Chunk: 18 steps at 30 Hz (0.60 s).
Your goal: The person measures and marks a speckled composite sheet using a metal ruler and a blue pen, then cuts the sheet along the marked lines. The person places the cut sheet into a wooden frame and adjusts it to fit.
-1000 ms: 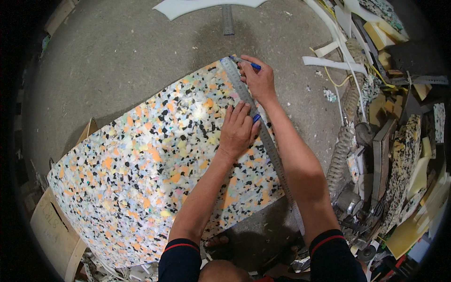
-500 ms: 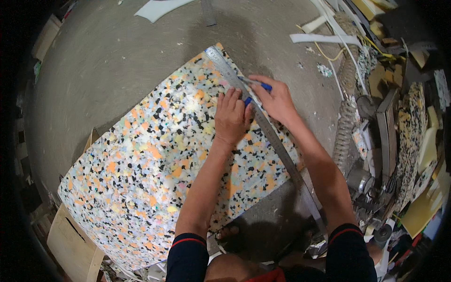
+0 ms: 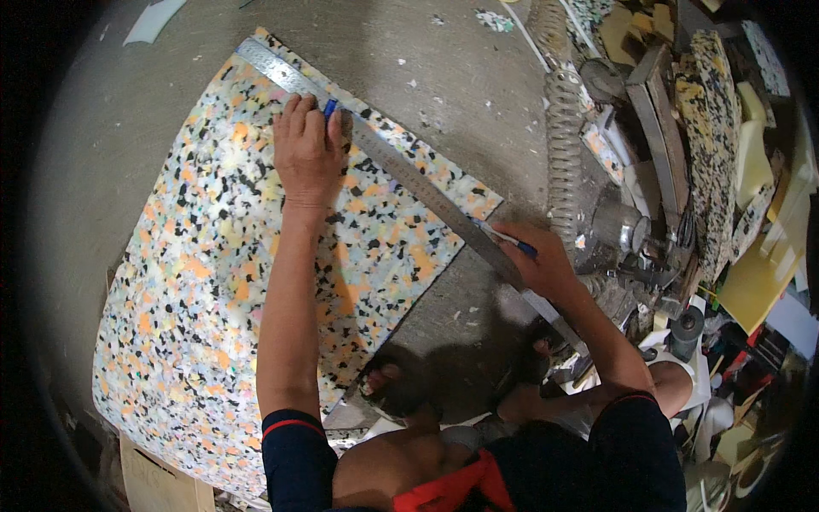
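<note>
A large sheet of speckled rebonded foam (image 3: 205, 282), white with orange and black flecks, lies on the floor. Across its right part runs a long metal ruler (image 3: 401, 171), jutting past the near edge. My left hand (image 3: 307, 158) presses on the ruler near its far end, fingers together. Between its thumb and forefinger sticks out a small blue piece, apparently a pen cap (image 3: 330, 108). My right hand (image 3: 542, 260) grips a blue-and-white pen (image 3: 520, 247), its tip beside the ruler at the sheet's near right edge.
A coiled ribbed hose (image 3: 563, 145) and a metal canister (image 3: 618, 224) lie to the right. Beyond them are piled foam offcuts (image 3: 712, 128) and a yellow sheet (image 3: 755, 290). A white scrap (image 3: 155, 21) rests on the floor at far left. My feet are near the sheet's edge.
The view has shifted. My right hand with the pen has moved along the ruler, toward me, to the sheet's near edge. My left hand still presses on the ruler.
</note>
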### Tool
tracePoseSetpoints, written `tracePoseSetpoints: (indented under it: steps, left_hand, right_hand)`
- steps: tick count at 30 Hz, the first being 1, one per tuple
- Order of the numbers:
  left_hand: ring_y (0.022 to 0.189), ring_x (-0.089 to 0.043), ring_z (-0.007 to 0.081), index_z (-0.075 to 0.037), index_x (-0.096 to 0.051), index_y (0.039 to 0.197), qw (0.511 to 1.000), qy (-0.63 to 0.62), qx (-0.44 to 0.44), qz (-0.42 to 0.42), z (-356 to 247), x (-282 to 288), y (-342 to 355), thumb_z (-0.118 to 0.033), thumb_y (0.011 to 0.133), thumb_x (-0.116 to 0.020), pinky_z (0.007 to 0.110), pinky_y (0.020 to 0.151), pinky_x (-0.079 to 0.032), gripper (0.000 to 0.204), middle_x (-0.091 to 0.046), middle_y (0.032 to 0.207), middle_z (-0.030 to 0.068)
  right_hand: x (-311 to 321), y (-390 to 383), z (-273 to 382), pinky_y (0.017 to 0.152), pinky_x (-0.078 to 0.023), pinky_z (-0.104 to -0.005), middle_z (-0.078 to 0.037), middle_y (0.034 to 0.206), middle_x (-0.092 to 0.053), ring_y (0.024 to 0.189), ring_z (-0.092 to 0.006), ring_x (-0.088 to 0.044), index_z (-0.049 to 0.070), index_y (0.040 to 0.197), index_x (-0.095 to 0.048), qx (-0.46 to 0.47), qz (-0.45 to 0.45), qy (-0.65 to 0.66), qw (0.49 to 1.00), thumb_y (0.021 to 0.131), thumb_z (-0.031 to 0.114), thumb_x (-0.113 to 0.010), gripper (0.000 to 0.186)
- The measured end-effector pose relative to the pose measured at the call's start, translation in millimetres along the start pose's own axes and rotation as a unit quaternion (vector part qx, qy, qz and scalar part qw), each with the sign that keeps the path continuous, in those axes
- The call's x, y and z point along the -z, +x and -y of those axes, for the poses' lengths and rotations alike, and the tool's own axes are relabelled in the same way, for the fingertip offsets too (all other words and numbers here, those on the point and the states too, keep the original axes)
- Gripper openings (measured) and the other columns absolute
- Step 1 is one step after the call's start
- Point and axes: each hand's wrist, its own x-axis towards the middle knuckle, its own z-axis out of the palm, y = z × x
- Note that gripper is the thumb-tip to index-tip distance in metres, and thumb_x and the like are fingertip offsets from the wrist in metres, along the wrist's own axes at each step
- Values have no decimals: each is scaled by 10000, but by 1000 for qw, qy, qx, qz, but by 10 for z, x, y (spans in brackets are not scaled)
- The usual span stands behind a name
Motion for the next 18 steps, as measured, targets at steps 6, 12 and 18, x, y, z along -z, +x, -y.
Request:
tracePoseSetpoints:
  steps: [6, 12, 18]
  left_hand:
    - [1238, -600, 368, -6, -643, 991, 1000, 16, -3, -7, 42, -10, 50, -185, 965, -675, 506, 1050, -468, 184, -677, 1213, 165]
    - [1187, -608, 398, 30, -632, 1017, 999, -45, 25, -9, 69, 160, 50, -195, 949, -677, 536, 1069, -437, 238, -656, 1200, 203]
    - [1245, -576, 407, 35, -632, 1044, 998, -38, 34, 20, 118, 367, 39, -169, 948, -651, 566, 1086, -425, 226, -641, 1228, 203]
  right_hand:
    - [133, -65, -31, 804, -553, -392, -198, 1076, -724, 892, -325, -718, 42, 1187, -697, 6, 24, -9, 1000, 941, 140, -669, 267]
    - [74, 607, 314, 690, -537, -392, -181, 856, -717, 726, -315, -701, -1, 980, -714, 36, 91, -52, 994, 927, 135, -673, 151]
    - [-130, 1703, 1156, 652, -497, -468, -241, 750, -645, 684, -399, -651, -45, 881, -664, 50, 162, -66, 983, 945, 203, -614, 261]
